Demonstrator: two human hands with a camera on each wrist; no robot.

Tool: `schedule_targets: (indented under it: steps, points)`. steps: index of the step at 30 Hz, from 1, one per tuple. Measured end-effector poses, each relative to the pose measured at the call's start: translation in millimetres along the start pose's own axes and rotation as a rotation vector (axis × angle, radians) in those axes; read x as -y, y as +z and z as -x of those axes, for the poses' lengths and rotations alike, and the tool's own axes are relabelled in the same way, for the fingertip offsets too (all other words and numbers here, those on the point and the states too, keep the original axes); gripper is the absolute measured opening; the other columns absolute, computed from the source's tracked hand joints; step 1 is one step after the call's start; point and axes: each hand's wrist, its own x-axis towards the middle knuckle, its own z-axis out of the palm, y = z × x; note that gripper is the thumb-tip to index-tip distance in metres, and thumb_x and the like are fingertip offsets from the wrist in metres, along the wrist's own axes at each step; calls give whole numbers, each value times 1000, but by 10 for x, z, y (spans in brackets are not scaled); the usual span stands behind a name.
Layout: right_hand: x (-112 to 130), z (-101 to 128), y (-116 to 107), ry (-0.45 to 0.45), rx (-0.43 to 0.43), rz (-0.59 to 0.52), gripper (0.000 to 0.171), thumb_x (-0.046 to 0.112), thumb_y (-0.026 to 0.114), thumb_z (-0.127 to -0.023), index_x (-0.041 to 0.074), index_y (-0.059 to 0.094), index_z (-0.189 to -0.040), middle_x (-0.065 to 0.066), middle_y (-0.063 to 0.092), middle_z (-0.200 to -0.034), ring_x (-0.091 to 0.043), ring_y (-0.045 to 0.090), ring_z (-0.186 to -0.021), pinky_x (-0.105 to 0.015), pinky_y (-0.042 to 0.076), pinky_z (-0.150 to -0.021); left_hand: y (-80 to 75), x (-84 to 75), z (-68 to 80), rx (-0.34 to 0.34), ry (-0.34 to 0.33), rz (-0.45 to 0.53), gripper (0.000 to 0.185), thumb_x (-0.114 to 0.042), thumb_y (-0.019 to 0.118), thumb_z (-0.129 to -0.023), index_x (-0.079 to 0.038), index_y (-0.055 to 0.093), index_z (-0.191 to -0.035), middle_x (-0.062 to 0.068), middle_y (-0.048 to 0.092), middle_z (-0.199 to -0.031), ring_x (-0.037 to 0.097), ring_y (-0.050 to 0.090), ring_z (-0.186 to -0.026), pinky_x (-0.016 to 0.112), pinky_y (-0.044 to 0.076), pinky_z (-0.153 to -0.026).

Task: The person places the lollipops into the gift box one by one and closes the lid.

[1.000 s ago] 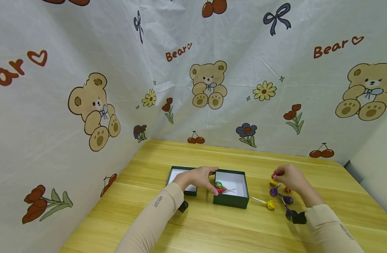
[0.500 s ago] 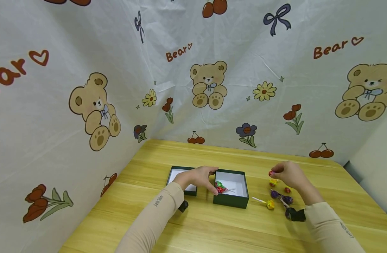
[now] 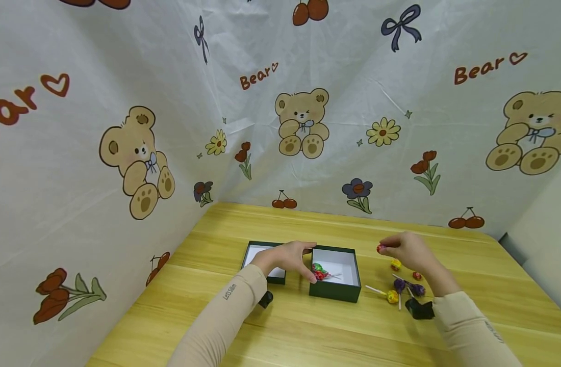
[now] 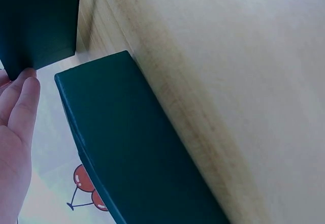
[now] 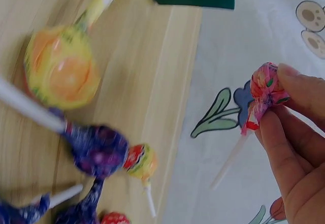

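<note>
Pink lollipop (image 5: 266,84), raised above the worktop (image 3: 308,326) to the right of the green box (image 3: 334,291), its head pinched between thumb and fingers of the right hand (image 5: 299,142). It is probably light, with a hard head, a slippery wrapper and a thin stick (image 5: 229,163) that could bend; the wrapped head or its gathered neck seems the best hold. The left hand (image 3: 289,256) lies with extended fingers against the box's left side, thumb at the near corner. Two lollipops (image 3: 318,269), red and green, lie in the box. Compared with half a second earlier, the right hand and its lollipop are farther left, nearer the box; a purple lollipop (image 3: 400,285) now shows its white stick pointing near; the left hand and box are unmoved.
</note>
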Motion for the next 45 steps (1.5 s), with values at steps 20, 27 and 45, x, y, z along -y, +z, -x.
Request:
schedule_targets:
  steps: [20, 27, 45]
  points:
    - [451, -208, 159, -24, 7, -139, 12, 10, 72, -92, 0, 74, -98, -8, 75, -91, -17, 67, -82, -36, 57, -74, 3, -5, -11, -4, -3, -8, 107, -34, 91, -73, -18, 29, -159, 8, 39, -160, 24, 37, -148, 43, 40, -116]
    - [549, -272, 255, -46, 9, -161, 11, 10, 73, -91, 0, 74, -97, -9, 75, -89, -17, 68, -81, -34, 56, -72, 12, -14, 5, -6, -1, -15, 106, -35, 90, -74, -19, 29, -159, 7, 39, -160, 24, 37, -148, 43, 40, -116]
    - [743, -446, 583, -104, 10, -185, 8, 10, 76, -88, 4, 78, -91, -8, 76, -86, -14, 68, -78, -31, 54, -66, -2, 12, -7, 2, 17, -20, 108, -37, 89, -75, -15, 27, -160, 8, 37, -161, 24, 37, -149, 42, 39, -117]
